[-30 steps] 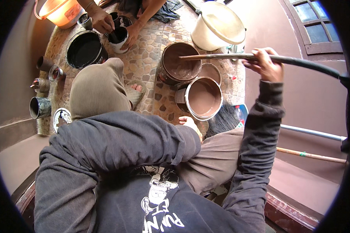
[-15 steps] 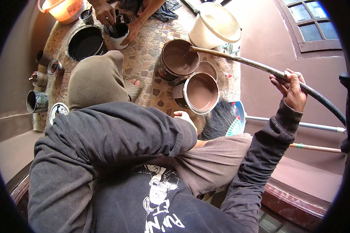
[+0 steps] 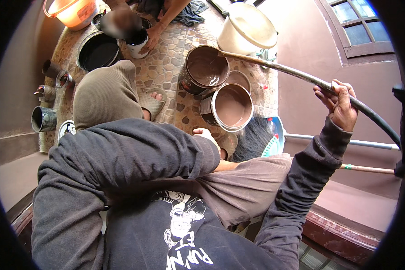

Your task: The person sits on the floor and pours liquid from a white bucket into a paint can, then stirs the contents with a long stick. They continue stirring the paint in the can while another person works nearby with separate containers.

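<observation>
My right hand [image 3: 339, 101] is closed round a long pole [image 3: 279, 67], bare wood toward its tip and dark along the lower part, whose tip rests at the rim of a bucket of dark brown liquid [image 3: 206, 67]. Beside it stands a white-rimmed bucket of lighter brown liquid [image 3: 233, 105], partly over another round rim [image 3: 240, 78]. My left hand [image 3: 201, 134], below these buckets, has loosely curled fingers; my sleeve and the angle hide what, if anything, they hold. My raised knee [image 3: 103, 99] and sandalled foot [image 3: 155, 99] are left of the buckets.
A co-worker's hands [image 3: 150, 38], one blurred, work at a small black-filled pot [image 3: 137, 48] near a black bucket [image 3: 99, 51]. An orange bucket [image 3: 76, 11], cream bucket [image 3: 243, 33], several cups [image 3: 44, 119], blue basin [image 3: 279, 128] and wall rods [image 3: 355, 144] surround me.
My right hand has moved right, tilting the pole; its tip has risen from inside the bucket to the rim. My left hand shifted slightly left. The co-worker's upper hand moved left.
</observation>
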A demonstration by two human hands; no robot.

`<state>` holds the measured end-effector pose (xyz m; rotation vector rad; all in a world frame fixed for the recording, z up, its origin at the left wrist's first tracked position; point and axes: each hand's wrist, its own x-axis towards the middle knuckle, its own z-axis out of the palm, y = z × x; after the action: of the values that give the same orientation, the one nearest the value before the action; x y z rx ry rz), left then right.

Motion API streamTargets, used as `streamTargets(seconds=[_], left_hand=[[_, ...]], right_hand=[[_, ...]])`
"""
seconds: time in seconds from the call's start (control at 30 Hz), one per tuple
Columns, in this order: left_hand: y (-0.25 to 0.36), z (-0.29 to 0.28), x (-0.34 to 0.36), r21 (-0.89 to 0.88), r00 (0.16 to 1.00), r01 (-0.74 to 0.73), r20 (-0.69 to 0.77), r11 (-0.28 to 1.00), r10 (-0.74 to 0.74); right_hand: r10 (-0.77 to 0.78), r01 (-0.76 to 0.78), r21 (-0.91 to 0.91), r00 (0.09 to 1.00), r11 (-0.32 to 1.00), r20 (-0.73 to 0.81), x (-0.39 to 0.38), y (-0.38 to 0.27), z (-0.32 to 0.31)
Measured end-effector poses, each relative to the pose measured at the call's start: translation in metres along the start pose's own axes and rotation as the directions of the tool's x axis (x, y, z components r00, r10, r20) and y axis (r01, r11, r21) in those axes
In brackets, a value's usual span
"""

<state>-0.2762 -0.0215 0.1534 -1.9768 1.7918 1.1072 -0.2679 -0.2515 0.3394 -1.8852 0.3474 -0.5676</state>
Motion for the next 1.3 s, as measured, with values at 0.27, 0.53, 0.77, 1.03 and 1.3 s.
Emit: streamTargets(seconds=[0.27, 0.53, 0.77, 1.03, 1.3], left_hand=[[0.001, -0.006, -0.003, 0.028, 0.999, -0.002, 0.032, 1.000, 0.001], [0.001, -0.009, -0.008, 0.039, 0.999, -0.009, 0.040, 0.999, 0.007], [-0.001, -0.018, -0.013, 0.037, 0.995, -0.040, 0.098, 0.999, 0.036], [0.000, -0.019, -0.013, 0.096, 0.999, -0.006, 0.037, 0.995, 0.003], [0.002, -0.016, -0.006, 0.100, 0.999, 0.001, 0.035, 0.995, -0.004]], right_hand=[[-0.010, 0.011, -0.019, 1.000, 1.000, 0.025, 0.001, 0.002, 0.001], [-0.007, 0.008, -0.008, 0.998, 1.000, 0.060, 0.003, 0.008, 0.004], [-0.013, 0.015, -0.021, 0.998, 1.000, 0.062, 0.006, 0.012, 0.009], [-0.025, 0.026, -0.009, 0.993, 1.000, 0.116, 0.010, 0.016, 0.015], [-0.038, 0.038, 0.006, 0.991, 0.999, 0.125, 0.012, 0.017, 0.020]])
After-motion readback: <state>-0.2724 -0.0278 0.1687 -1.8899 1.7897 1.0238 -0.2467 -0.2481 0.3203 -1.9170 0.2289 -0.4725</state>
